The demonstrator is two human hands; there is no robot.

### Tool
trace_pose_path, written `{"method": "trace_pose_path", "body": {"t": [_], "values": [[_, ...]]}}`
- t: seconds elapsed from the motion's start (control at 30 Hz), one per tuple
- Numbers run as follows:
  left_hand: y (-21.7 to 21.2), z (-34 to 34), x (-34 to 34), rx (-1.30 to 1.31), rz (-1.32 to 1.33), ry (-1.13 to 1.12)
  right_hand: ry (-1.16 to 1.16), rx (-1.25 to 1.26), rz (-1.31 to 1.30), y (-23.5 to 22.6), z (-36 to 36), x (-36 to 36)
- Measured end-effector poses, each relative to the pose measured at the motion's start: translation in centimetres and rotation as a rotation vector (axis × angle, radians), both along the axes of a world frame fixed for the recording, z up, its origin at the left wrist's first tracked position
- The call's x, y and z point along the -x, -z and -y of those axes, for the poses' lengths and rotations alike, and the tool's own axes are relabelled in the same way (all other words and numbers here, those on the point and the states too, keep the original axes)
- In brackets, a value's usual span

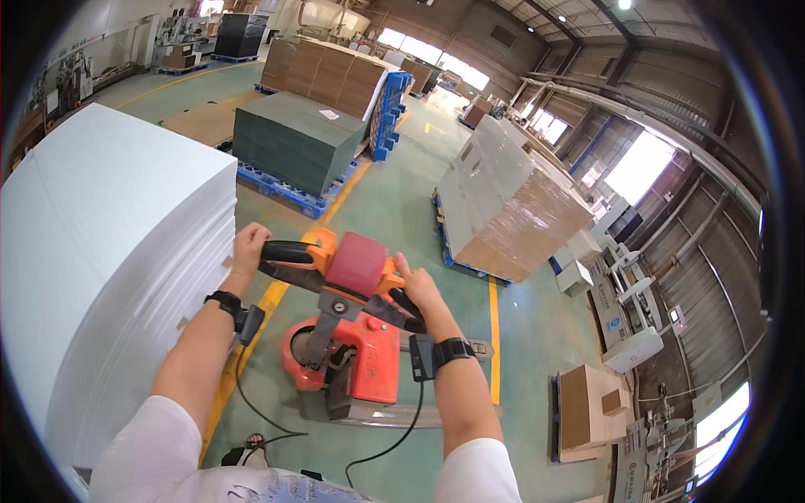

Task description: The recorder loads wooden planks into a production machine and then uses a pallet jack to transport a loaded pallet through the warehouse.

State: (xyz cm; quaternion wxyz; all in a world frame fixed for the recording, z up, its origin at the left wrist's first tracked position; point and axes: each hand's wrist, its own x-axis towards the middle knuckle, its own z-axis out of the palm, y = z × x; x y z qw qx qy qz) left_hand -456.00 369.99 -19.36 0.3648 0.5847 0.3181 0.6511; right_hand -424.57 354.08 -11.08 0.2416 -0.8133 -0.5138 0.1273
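An electric pallet truck with a red body stands on the green floor before me. Its steering head has a dark red cover, orange sides and black loop handles. My left hand is closed around the outer end of the left handle. On the other side my right hand grips the right handle, its thumb up by the orange part. A metal fork shows beside the red body, partly behind my right forearm. Black devices with cables are strapped to both wrists.
Close on the left rises a tall stack of white sheets. Ahead, dark green sheets sit on a blue pallet. A wrapped stack stands right of the aisle, with machines beyond. Yellow floor lines edge the aisle.
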Motion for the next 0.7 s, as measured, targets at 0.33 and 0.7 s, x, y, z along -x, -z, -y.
{"method": "trace_pose_path", "body": {"t": [0.33,0.7], "values": [[-4.1,-22.6,-11.7,0.008,-0.079,0.002,0.117,0.067,-0.090,-2.5,-21.7,-11.7],[-6.0,-45.0,-25.6,0.035,-0.096,0.054,0.172,-0.062,-0.185,-5.2,-40.7,-21.9]]}}
